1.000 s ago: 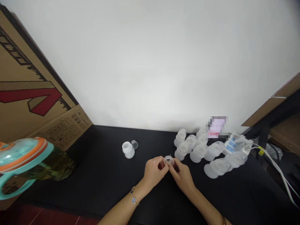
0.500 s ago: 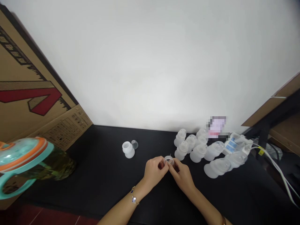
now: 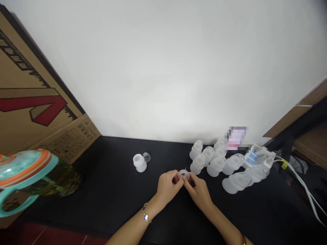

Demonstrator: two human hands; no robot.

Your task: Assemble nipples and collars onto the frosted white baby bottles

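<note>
Between both sets of fingertips is a translucent white bottle ring (image 3: 183, 173), with a thin clear piece poking up at its far edge. My left hand (image 3: 169, 185) pinches the ring's left side, and my right hand (image 3: 198, 190) pinches its right side. Fingers hide much of the ring's near part. To the left stands a small open baby bottle (image 3: 140, 164) without its top. A clear dome cap (image 3: 146, 157) lies right behind that bottle. Right of my hands, several capped baby bottles (image 3: 216, 166) stand in a group, closest to my right hand.
A large jug (image 3: 56, 177) with a teal and orange lid stands at left, before a cardboard box (image 3: 33, 88). On the right are a white power strip (image 3: 255, 158), white cables (image 3: 304, 187) and a blurred-out pinkish item (image 3: 236, 137). A white wall backs the black table (image 3: 107, 190).
Almost nothing differs. Both hands keep their pinch on the ring in the same place, and the bottles have not moved.
</note>
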